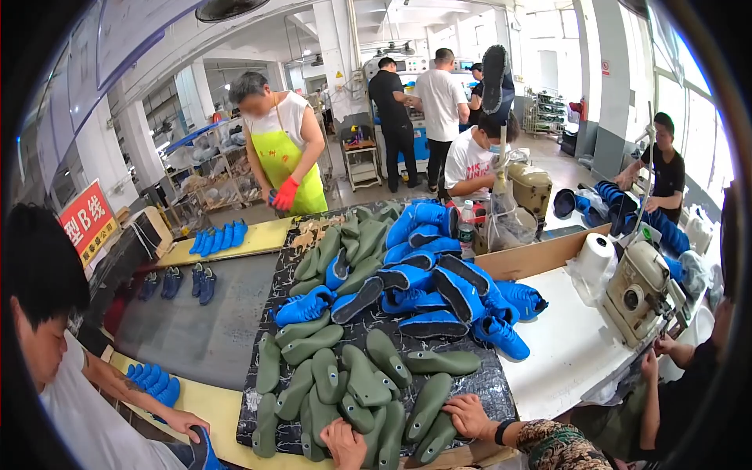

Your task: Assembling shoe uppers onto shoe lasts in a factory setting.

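The green shoe lasts are smooth, olive, foot-shaped forms, lying in a loose heap at the 6 o'clock part of the dark speckled table. The left hand rests on lasts at the near edge; I cannot tell if it grips one. The right hand lies flat with spread fingers on a last at 5 o'clock. Blue shoes are piled toward 12 o'clock. Free room is little, only a bare strip at 3 o'clock.
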A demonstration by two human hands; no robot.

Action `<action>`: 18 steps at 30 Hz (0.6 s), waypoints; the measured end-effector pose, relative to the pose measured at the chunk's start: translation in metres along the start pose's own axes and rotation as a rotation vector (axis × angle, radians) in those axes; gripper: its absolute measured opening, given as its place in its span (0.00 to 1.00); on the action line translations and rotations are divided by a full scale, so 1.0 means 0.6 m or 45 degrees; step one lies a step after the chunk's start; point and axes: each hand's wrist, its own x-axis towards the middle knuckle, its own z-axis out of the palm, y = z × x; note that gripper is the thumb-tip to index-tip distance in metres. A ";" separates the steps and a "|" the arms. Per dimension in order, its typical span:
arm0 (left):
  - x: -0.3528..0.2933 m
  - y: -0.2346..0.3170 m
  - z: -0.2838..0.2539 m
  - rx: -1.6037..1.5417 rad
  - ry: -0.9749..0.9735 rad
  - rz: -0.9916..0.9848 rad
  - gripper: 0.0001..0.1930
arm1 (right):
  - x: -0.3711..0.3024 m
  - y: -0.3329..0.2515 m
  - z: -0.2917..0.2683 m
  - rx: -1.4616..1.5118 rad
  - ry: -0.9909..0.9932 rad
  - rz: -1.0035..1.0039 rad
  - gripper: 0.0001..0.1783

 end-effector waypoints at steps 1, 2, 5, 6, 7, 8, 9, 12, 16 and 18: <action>0.000 0.000 0.000 0.007 0.001 0.003 0.09 | 0.001 0.000 -0.001 -0.007 0.004 -0.008 0.16; -0.001 -0.001 -0.001 0.015 0.002 0.005 0.09 | 0.002 -0.001 -0.001 -0.014 0.007 -0.016 0.16; 0.003 -0.001 0.002 -0.022 0.019 0.021 0.09 | 0.001 -0.002 -0.003 -0.022 0.016 -0.008 0.16; 0.003 0.000 0.001 -0.020 0.019 0.017 0.09 | 0.002 -0.004 -0.004 -0.020 0.013 -0.010 0.16; 0.003 0.001 0.000 -0.015 0.032 0.028 0.09 | 0.003 -0.005 -0.005 -0.014 0.016 -0.012 0.16; 0.002 0.001 -0.001 -0.010 0.044 0.040 0.09 | 0.003 -0.007 -0.005 -0.008 0.018 -0.014 0.17; 0.001 0.001 0.000 -0.008 0.044 0.039 0.09 | 0.003 -0.006 -0.006 -0.007 0.018 -0.015 0.17; -0.001 0.002 0.002 0.011 0.067 0.045 0.09 | 0.003 -0.007 -0.007 -0.061 -0.023 -0.013 0.16; 0.010 0.005 0.003 0.002 0.119 0.057 0.07 | 0.004 -0.009 -0.011 -0.067 -0.014 -0.011 0.16; 0.012 0.001 0.009 -0.013 0.127 0.048 0.07 | 0.004 -0.009 -0.012 -0.063 -0.020 -0.008 0.16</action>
